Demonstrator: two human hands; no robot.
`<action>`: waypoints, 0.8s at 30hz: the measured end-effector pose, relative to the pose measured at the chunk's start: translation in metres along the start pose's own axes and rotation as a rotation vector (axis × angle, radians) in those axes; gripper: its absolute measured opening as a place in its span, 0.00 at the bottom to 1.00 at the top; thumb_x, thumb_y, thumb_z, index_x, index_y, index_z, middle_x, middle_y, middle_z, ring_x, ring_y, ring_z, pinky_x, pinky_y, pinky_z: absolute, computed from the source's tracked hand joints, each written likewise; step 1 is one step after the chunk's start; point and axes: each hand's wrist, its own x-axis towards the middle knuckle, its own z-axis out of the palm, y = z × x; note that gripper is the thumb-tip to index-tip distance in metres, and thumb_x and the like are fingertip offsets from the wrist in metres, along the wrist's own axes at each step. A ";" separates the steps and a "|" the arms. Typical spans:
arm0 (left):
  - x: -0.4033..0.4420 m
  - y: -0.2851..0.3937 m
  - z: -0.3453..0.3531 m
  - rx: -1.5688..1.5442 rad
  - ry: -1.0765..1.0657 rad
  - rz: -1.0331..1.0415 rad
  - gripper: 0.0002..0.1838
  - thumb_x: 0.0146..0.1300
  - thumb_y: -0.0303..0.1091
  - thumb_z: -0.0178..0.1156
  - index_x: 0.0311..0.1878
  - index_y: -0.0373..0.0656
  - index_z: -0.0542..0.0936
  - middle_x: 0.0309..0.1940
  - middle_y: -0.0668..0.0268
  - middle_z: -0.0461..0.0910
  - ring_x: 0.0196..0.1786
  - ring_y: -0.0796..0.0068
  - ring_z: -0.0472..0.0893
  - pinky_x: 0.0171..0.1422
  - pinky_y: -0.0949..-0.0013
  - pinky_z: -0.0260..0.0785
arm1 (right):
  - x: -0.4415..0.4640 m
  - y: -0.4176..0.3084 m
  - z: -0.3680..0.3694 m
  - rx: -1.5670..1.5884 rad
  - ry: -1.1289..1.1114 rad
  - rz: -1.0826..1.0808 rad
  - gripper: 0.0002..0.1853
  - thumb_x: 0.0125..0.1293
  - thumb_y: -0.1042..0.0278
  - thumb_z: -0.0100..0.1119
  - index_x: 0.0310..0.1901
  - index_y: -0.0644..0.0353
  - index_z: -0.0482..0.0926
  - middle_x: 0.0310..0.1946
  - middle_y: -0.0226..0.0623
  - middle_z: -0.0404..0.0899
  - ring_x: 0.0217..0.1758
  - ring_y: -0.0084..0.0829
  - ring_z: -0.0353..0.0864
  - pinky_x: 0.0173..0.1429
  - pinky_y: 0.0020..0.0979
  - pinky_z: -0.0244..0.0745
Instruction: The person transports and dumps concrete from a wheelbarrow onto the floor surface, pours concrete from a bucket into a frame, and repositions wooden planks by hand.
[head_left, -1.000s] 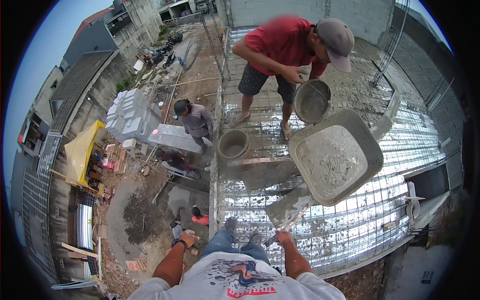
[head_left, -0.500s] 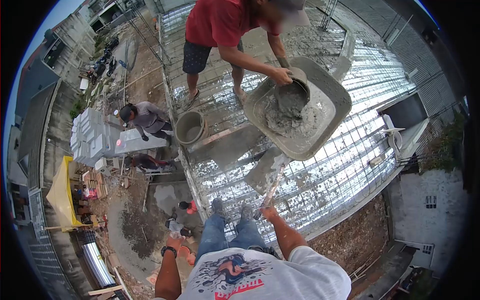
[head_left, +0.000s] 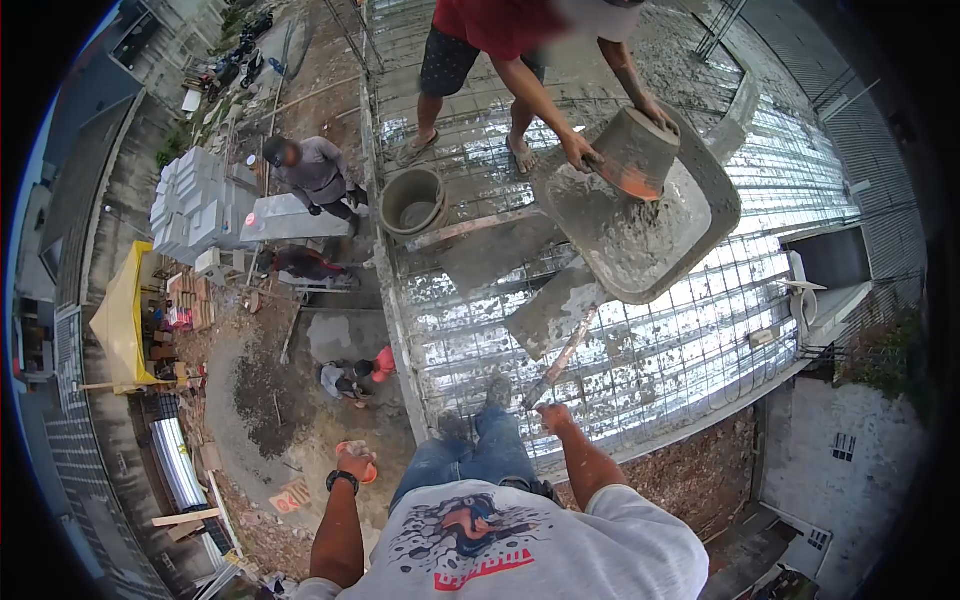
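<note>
My left hand [head_left: 355,462], with a dark watch at the wrist, hangs out over the slab's edge, its fingers loosely bent and no object visible in it. An orange container far below shows behind it. My right hand [head_left: 553,419] hovers by the near end of a narrow mortar-smeared strip [head_left: 562,358], apart from it, fingers loosely bent and nothing visible in them. Ahead, a person in a red shirt tips a mortar-covered bucket [head_left: 633,150] over a wheelbarrow [head_left: 722,212] that has wet concrete [head_left: 640,235] inside.
A second bucket [head_left: 413,202] stands by the slab's left edge. Rebar mesh [head_left: 690,340] covers shiny sheeting underfoot. A flat board [head_left: 553,308] lies before the wheelbarrow. Beyond the edge is a drop, with people, stacked white blocks [head_left: 200,205] and a yellow canopy [head_left: 125,320] below.
The person ahead has turned the bucket over and lifted it higher above the wheelbarrow. My feet have shifted in a step, and the view has moved. Both my hands have swung slightly.
</note>
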 end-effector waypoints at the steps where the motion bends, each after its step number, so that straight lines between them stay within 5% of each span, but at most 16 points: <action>1: -0.024 0.032 -0.001 0.054 0.028 -0.050 0.26 0.49 0.25 0.68 0.53 0.37 0.70 0.39 0.65 0.78 0.43 0.72 0.78 0.50 0.69 0.72 | 0.001 -0.002 -0.001 -0.022 0.010 -0.035 0.23 0.62 0.48 0.59 0.34 0.65 0.81 0.26 0.40 0.81 0.25 0.31 0.82 0.30 0.35 0.77; 5: 0.016 -0.043 -0.018 -0.069 -0.027 0.057 0.26 0.49 0.27 0.68 0.53 0.36 0.71 0.43 0.64 0.78 0.45 0.72 0.77 0.53 0.68 0.71 | 0.030 0.002 0.017 0.128 -0.019 -0.043 0.21 0.61 0.51 0.59 0.41 0.65 0.79 0.29 0.36 0.80 0.27 0.31 0.81 0.28 0.34 0.75; 11: 0.008 -0.078 -0.025 -0.363 0.045 0.054 0.30 0.50 0.31 0.69 0.58 0.40 0.70 0.49 0.62 0.79 0.50 0.72 0.78 0.53 0.68 0.71 | -0.027 -0.106 0.008 0.388 -0.151 0.192 0.18 0.63 0.54 0.59 0.45 0.62 0.77 0.30 0.34 0.79 0.25 0.30 0.79 0.26 0.33 0.73; 14: -0.030 -0.066 -0.033 -0.154 0.108 -0.067 0.29 0.51 0.38 0.69 0.57 0.42 0.72 0.48 0.60 0.80 0.50 0.69 0.79 0.54 0.67 0.71 | -0.036 -0.129 0.024 0.359 -0.171 0.152 0.19 0.63 0.54 0.58 0.48 0.61 0.76 0.31 0.34 0.79 0.27 0.31 0.79 0.30 0.35 0.74; 18: -0.035 -0.131 -0.023 -0.030 0.154 -0.179 0.28 0.51 0.50 0.67 0.51 0.43 0.78 0.47 0.55 0.81 0.53 0.64 0.80 0.58 0.64 0.70 | -0.049 -0.149 0.037 0.254 -0.200 0.135 0.20 0.64 0.52 0.58 0.50 0.58 0.76 0.36 0.36 0.79 0.33 0.31 0.80 0.38 0.37 0.75; 22: -0.040 -0.189 -0.010 0.030 0.109 -0.203 0.25 0.54 0.52 0.64 0.48 0.44 0.80 0.46 0.57 0.82 0.51 0.63 0.80 0.56 0.64 0.70 | -0.068 -0.163 0.040 0.186 -0.210 0.128 0.20 0.65 0.52 0.57 0.50 0.59 0.76 0.38 0.37 0.81 0.35 0.33 0.82 0.38 0.37 0.75; 24: -0.048 -0.197 -0.007 0.100 0.152 -0.164 0.23 0.54 0.52 0.64 0.46 0.44 0.80 0.46 0.57 0.82 0.51 0.62 0.80 0.55 0.63 0.70 | -0.066 -0.157 0.040 0.200 -0.197 0.124 0.21 0.64 0.54 0.59 0.49 0.64 0.76 0.35 0.39 0.80 0.29 0.32 0.81 0.30 0.33 0.74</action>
